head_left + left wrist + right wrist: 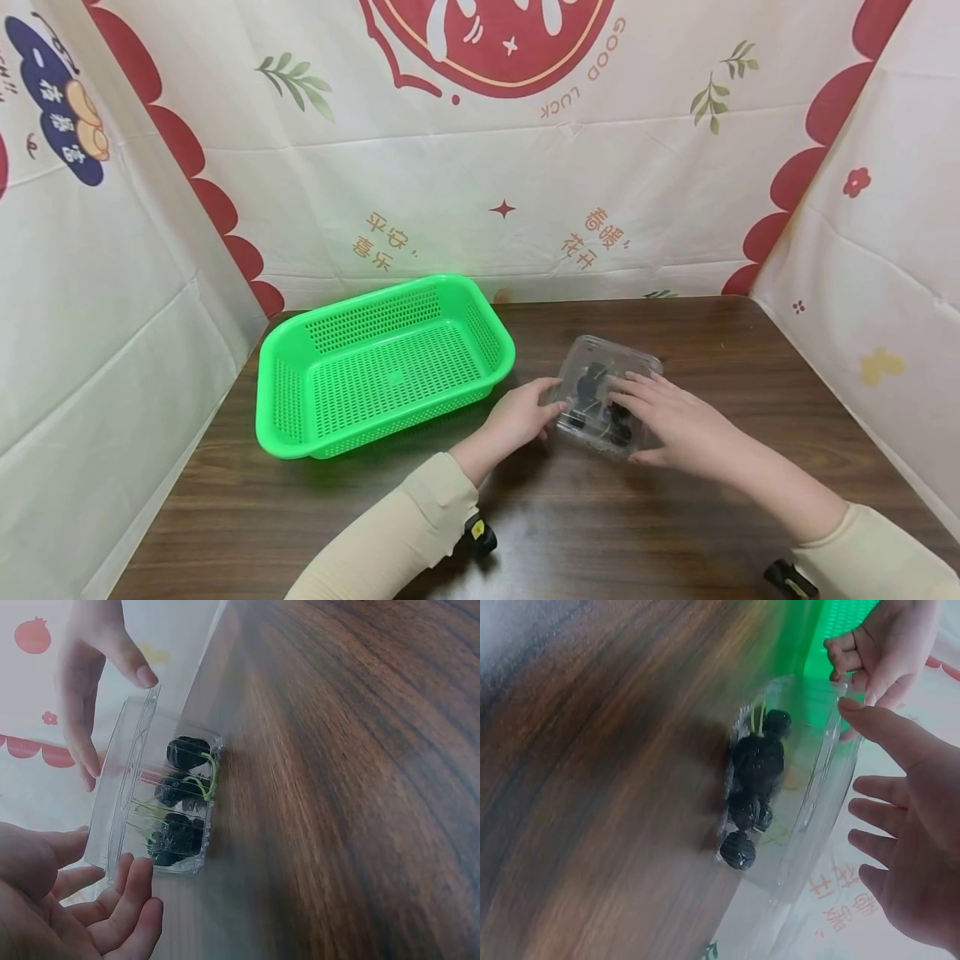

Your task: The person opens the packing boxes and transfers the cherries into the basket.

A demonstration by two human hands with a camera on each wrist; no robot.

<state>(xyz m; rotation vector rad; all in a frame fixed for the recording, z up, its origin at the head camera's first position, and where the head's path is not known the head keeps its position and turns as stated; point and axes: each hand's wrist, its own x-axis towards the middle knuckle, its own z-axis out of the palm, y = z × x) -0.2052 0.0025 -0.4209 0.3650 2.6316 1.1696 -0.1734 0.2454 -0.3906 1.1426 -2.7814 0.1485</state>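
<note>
A clear plastic box point(609, 358) with a lid stands on the table. Inside it lie several dark, round, glossy fruits point(178, 838) with green stems; their exact kind is unclear. My left hand point(521, 417) is at the box's left side, its fingers point(139, 889) loosely bent around the lid's edge. Over the opposite side my right hand point(682, 423) is spread, its thumb touching the lid's rim point(829, 761) in the right wrist view. Its other fingers point(877, 817) lie relaxed above the lid, apart from each other.
To the left of the box, a bright green perforated basket point(279, 367) stands on the dark wooden table point(570, 542). A printed cloth point(465, 183) hangs behind the table and along both sides.
</note>
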